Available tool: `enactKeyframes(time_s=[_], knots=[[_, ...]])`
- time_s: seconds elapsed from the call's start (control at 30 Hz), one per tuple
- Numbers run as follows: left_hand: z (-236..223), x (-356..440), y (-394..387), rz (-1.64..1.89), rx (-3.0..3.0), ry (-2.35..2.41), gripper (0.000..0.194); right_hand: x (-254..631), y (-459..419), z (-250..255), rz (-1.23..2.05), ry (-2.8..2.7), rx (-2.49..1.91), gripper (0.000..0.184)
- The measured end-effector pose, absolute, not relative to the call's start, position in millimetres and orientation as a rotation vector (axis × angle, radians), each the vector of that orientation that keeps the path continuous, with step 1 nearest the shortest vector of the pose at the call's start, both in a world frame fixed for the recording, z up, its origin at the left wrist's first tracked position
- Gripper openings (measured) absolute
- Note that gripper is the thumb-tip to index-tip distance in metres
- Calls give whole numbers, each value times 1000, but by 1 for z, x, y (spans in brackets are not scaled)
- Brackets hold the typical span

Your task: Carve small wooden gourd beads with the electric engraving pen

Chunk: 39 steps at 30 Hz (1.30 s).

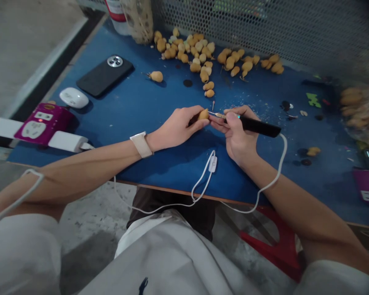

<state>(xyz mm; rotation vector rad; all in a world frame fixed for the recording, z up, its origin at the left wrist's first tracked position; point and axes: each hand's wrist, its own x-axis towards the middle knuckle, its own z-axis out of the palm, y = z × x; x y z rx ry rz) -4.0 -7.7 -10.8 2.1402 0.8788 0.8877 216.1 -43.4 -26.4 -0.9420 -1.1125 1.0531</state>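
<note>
Between the fingertips of my left hand (184,126) is a small tan gourd (204,114), pinched near the middle of the blue table. My right hand (240,133) grips a black corded pen tool (260,125), which looks like a wood-burning pen, much as one holds a pencil. Its thin metal tip (213,114) points left and reaches the gourd's side; whether it touches, I cannot tell. A white cable (281,164) runs from the pen's back end down past my right forearm. Just beyond my fingers lie a few more small gourds (209,93).
Many little gourds (199,49) are heaped along the perforated metal panel (203,20). On the left are a black phone (101,78), a white case (74,97) and a purple power strip (38,123). An inline switch (213,164) lies by the front edge. A plastic bag (365,114) sits right.
</note>
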Motion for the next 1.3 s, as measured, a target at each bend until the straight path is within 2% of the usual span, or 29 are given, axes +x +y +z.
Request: enactKeyframes(time_s=[0.17, 0.3, 0.8, 1.3], knots=[[-10, -3, -9, 897, 2045, 675, 54, 220, -39, -23, 1134, -1074, -968, 50], [-10, -1, -9, 943, 1987, 630, 63, 219, -37, -21, 1189, -1011, -992, 51], [-8, -2, -9, 952, 1921, 647, 66, 218, -36, -23, 1256, -893, -1020, 48], [-6, -2, -9, 933, 1938, 670, 64, 218, -36, -24, 1219, -996, -997, 54]])
